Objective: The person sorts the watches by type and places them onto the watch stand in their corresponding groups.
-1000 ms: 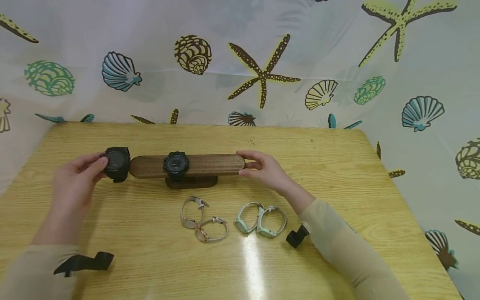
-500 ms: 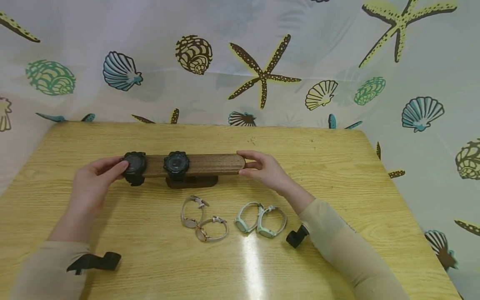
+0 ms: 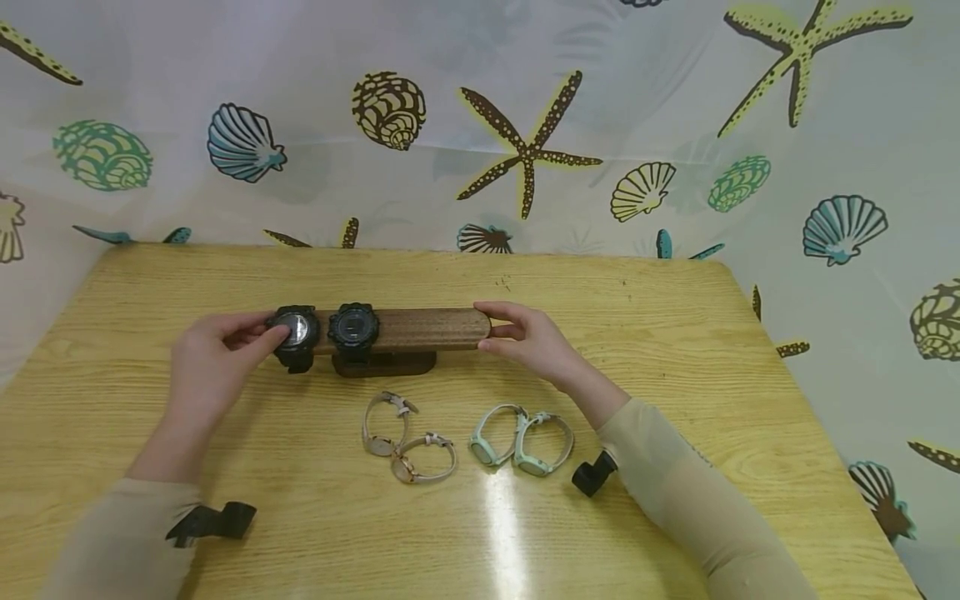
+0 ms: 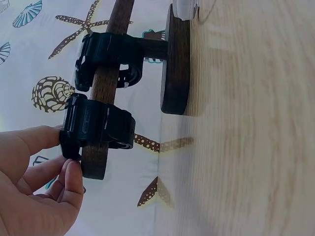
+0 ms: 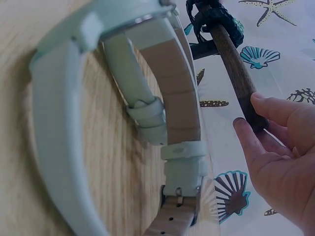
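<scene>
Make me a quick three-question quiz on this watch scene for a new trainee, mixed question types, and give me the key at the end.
1. How many black watches are around the wooden bar?
2. True or false: the right hand is holding a watch.
3. Fill in: the pair of watches lying on the table nearer the right hand is pale ___.

Key:
1. Two; the left hand pinches one of them.
2. False; it grips the end of the wooden bar.
3. Green.
</scene>
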`<state>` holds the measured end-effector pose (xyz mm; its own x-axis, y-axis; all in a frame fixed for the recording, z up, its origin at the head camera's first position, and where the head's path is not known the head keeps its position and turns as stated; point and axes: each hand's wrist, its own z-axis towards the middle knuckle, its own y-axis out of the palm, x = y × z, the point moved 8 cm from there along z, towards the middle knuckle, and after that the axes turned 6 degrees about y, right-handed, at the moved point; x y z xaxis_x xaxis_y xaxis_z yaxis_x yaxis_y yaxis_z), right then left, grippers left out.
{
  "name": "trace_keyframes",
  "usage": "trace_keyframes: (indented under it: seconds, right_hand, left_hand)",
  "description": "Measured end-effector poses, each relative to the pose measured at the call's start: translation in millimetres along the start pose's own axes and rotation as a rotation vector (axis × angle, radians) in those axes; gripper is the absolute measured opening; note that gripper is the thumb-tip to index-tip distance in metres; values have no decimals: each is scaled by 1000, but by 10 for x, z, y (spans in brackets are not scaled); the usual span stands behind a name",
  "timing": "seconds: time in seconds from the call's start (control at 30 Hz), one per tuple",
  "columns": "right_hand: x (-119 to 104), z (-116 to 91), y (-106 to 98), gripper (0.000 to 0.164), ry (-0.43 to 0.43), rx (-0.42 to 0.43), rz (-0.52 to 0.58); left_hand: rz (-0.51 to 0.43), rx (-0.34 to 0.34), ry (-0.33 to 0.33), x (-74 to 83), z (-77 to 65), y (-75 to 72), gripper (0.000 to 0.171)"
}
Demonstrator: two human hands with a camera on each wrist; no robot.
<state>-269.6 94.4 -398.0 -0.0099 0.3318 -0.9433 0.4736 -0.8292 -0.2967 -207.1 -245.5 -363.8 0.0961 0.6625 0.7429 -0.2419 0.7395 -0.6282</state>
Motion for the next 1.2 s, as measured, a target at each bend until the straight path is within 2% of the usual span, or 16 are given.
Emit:
trace_keyframes:
  seconds: [0.37,0.47,0.6,0.7,0.8,0.9,1.0,1.1,1.2]
  right_hand:
    - [6,-10,-10,54,9,4,-7]
    - [0,-16,-12,53,8,4,-2]
    - [4,-10,-6,53,6,-2,-4]
    - [0,-9,-1,54,3,-6,-9]
    - [-7,-18,9,55,-4,-8,-11]
    - [-22,-36,22,56,-16,-14,-19]
    - [-52,-88,26,58,-38,-19,-58]
    - [-87,-168,11,60,-66,-11,-117]
    - [-108,-260,-12,60,-86,-2,-161]
  left_hand:
    - [20,18,51,103,21,59,44]
    - [-17,54,22,65,11,44,44]
    - [-128,133,-71,-84,-16,2,42]
    - [-278,160,-128,-221,-27,9,38]
    - [-564,140,-158,-346,-33,90,36]
    - [-890,122,-170,-432,-38,203,35]
    - [-1121,122,-153,-464,-31,289,33]
    - [-1275,123,-115,-456,-13,334,30]
    - [-1354,104,-103,-465,-10,370,30]
